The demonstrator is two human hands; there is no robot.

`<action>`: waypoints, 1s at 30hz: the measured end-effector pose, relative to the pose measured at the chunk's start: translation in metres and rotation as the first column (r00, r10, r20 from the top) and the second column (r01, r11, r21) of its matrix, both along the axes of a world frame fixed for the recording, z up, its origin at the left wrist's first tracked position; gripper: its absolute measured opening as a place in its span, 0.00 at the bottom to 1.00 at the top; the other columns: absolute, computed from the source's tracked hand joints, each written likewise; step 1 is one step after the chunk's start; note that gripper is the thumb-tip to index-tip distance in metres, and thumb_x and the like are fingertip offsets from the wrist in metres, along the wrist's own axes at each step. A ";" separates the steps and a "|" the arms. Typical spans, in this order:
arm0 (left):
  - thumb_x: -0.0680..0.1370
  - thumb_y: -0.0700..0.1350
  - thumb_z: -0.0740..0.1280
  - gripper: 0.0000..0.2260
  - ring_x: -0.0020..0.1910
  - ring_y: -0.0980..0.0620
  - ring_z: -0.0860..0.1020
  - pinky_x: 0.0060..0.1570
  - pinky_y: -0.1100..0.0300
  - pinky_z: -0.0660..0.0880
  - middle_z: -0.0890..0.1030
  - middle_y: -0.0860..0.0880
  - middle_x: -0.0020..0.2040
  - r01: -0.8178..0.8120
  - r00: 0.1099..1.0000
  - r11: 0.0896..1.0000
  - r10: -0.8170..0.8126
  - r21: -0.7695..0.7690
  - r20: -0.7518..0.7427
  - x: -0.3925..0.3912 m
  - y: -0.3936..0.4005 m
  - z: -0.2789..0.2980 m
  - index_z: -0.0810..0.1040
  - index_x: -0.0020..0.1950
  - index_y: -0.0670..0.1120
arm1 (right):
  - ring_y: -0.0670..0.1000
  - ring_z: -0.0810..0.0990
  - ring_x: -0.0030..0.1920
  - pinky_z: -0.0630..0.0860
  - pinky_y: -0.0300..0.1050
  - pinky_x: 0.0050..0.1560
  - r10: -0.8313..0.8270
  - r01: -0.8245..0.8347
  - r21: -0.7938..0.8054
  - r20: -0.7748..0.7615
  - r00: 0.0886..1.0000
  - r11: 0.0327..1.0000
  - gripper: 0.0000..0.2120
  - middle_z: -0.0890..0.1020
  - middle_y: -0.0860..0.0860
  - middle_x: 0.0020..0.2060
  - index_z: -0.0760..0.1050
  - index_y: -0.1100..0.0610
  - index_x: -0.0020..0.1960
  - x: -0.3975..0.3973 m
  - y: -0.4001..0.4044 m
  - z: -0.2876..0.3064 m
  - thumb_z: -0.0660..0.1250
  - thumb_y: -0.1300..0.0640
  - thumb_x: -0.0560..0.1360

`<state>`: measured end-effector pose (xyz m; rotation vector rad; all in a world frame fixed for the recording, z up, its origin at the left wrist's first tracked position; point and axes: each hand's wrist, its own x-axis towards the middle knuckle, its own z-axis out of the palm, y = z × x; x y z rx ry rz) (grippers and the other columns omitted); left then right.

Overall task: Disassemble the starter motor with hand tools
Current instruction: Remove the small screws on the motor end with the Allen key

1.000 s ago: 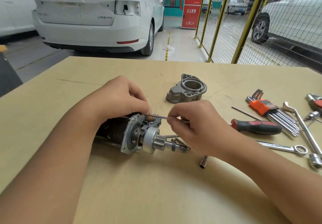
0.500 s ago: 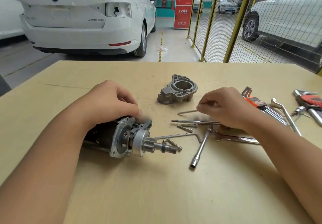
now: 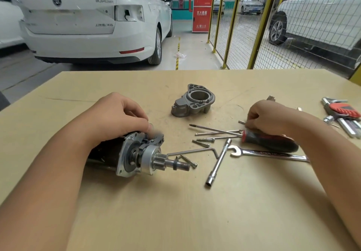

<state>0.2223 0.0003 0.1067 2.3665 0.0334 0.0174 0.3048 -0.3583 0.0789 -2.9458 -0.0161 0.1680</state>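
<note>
lying nose-less, starter motor [image 3: 125, 153] pinion bared

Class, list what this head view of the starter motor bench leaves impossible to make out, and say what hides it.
1. Left hand fingertips on the starter motor: motion blur.
2. What the right hand pinches: its curled fingers hide it.
3. Screwdriver handle end: under the right wrist.
4. Hex key set: cut off by the right edge.
5. Motor's rear: behind the left forearm.
</note>
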 end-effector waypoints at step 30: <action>0.74 0.40 0.75 0.10 0.39 0.56 0.83 0.44 0.59 0.77 0.87 0.51 0.36 0.004 0.999 0.991 0.001 -0.133 0.036 0.006 0.002 -0.004 0.89 0.38 0.54 | 0.42 0.76 0.33 0.68 0.33 0.34 0.437 -0.613 0.385 0.454 0.777 0.690 0.07 0.76 0.41 0.27 0.86 0.51 0.44 -0.075 0.155 0.000 0.70 0.59 0.76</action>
